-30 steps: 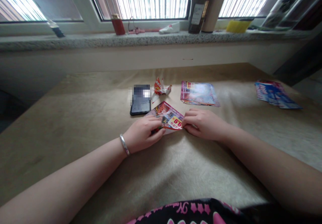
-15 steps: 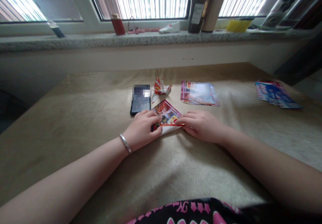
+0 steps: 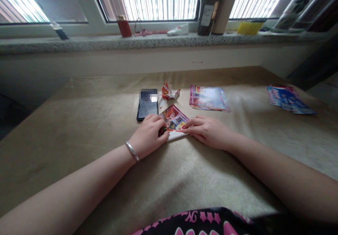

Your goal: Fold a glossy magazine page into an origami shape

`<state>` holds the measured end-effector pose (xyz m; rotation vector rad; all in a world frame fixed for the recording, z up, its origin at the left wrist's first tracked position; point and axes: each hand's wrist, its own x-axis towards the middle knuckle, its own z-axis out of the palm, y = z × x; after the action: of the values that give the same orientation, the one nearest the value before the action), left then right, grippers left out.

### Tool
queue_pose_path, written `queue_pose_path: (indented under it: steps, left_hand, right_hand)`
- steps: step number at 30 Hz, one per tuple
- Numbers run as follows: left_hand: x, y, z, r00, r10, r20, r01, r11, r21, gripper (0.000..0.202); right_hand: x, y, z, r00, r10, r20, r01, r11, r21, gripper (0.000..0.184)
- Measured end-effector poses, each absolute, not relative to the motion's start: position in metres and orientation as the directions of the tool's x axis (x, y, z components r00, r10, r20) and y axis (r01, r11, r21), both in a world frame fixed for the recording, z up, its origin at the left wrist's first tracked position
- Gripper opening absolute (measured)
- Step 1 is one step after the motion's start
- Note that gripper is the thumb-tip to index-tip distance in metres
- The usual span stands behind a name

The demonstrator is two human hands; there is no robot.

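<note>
A partly folded sheet of printed paper [image 3: 173,118], colourful with a white strip along its near edge, lies on the table between both hands. My left hand [image 3: 151,133] grips its left corner with curled fingers, and a silver bangle circles that wrist. At the right end of the white strip, my right hand [image 3: 207,131] holds the paper, its fingers on top and the thumb low at the edge. Just beyond the sheet sits a folded paper figure [image 3: 170,92] in red and white. The undersides of the fingers are hidden.
A phone [image 3: 148,106] lies beyond my left hand. To the right are a stack of printed sheets [image 3: 210,98] and some blue leaflets [image 3: 290,100] on the wooden table [image 3: 92,129]. Behind runs a stone windowsill [image 3: 92,43] with a dark lidded container [image 3: 208,14] and a red candle-like object [image 3: 124,27].
My right hand has slid slightly left along the near edge of the paper. My left hand has shifted only a little, still at the left corner.
</note>
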<state>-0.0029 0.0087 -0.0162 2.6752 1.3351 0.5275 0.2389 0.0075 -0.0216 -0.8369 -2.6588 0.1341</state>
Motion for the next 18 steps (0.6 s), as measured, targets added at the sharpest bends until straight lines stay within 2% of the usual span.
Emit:
queue_pose_path:
  steps: [11,18]
  left_hand:
    - [-0.0044,0.0101,-0.0158,0.595,0.741,0.311,0.698,-0.668,0.257,0.014]
    - [-0.0013,0.0014,-0.0119,0.755,0.582,0.3,0.581,-0.807,0.104,0.023]
  right_hand:
    - [0.2369,0.0059,-0.0201,-0.761,0.588,0.275,0.576,0.807,-0.133,0.029]
    - [0.2377,0.0069,-0.0232,-0.76,0.587,0.279,0.577,0.807,-0.125,0.028]
